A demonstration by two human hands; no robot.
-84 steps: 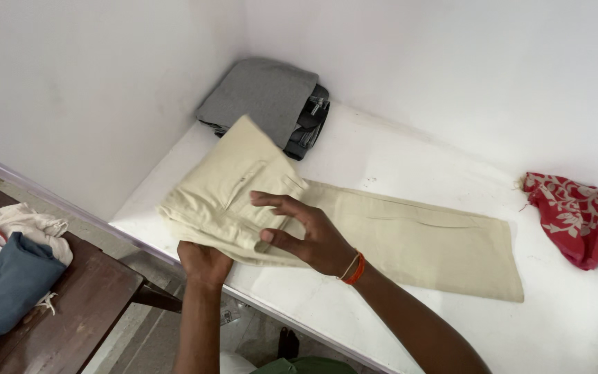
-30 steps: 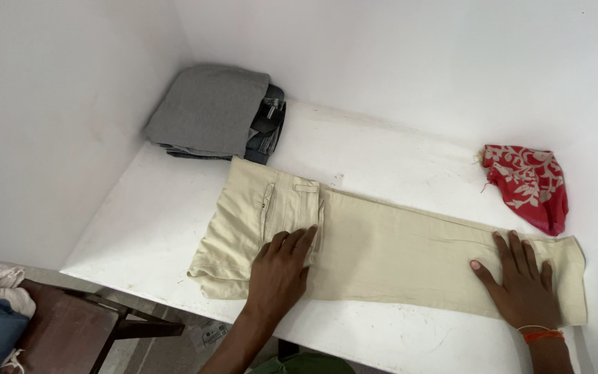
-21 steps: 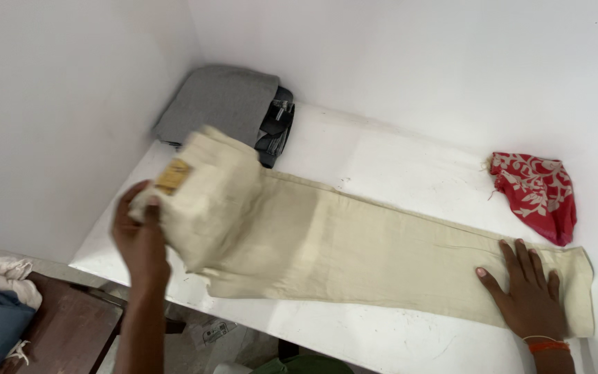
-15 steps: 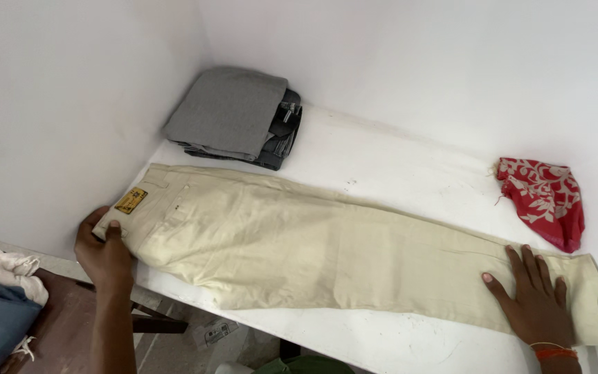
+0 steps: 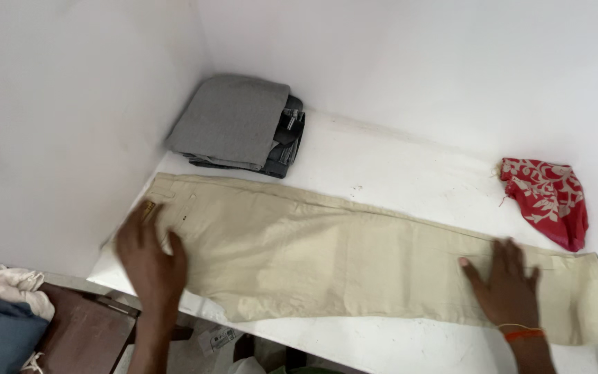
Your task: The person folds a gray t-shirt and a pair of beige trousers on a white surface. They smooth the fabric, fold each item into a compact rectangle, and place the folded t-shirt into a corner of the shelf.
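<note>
Pressing flat, left hand [image 5: 150,260] and right hand [image 5: 505,284] spread cream trousers [image 5: 340,260].

Both hands are lying palm down with fingers spread and nothing gripped. The left hand [image 5: 150,260] is reaching forward from the lower left, its forearm rising steeply from the bottom edge, and its outline is blurred. The right hand [image 5: 505,287] is pressing flat far out to the right, fingers pointing away from the body, an orange band circling its wrist.
</note>
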